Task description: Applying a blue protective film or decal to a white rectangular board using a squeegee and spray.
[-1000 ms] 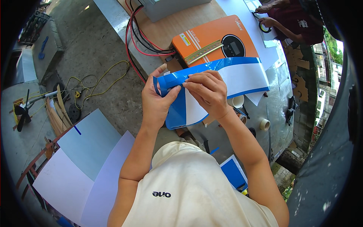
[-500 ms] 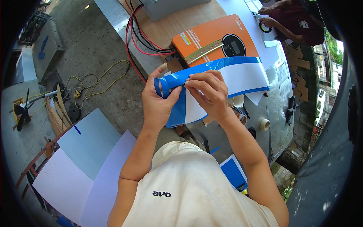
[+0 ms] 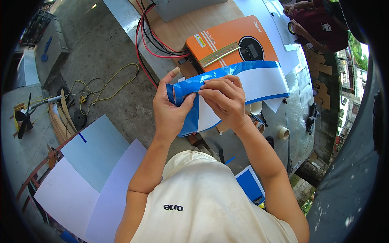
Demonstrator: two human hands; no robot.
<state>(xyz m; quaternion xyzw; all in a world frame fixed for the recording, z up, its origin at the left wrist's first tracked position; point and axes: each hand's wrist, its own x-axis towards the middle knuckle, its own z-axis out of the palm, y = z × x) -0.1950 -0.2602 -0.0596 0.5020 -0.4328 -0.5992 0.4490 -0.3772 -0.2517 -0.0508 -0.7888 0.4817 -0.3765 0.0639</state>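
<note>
A white sheet (image 3: 265, 83) with glossy blue borders, bent and partly folded, spans between my hands and out to the right. The left end of its blue border is held by my left hand (image 3: 169, 107), closed with the thumb below; a narrow loop of blue film curls there. My right hand (image 3: 225, 97) pinches the blue border near its folded edge, fingertips close to my left thumb. Just beyond lies an orange inverter box (image 3: 259, 32) with a round dark display. Resting across its top is a slotted metal rail (image 3: 220, 54).
Red and black cables (image 3: 142, 38) run from the inverter past a grey box (image 3: 182, 9). A tape roll (image 3: 284, 133) and a white cup (image 3: 254, 107) stand on the metal table. Far right, a co-worker's hand (image 3: 299, 28) holds a dark tape roll. Pale panels (image 3: 67, 188) lie lower left.
My hands keep almost the same grip, with the right fingers shifted very slightly. The co-worker's hand and the dark tape roll have moved a little to the right.
</note>
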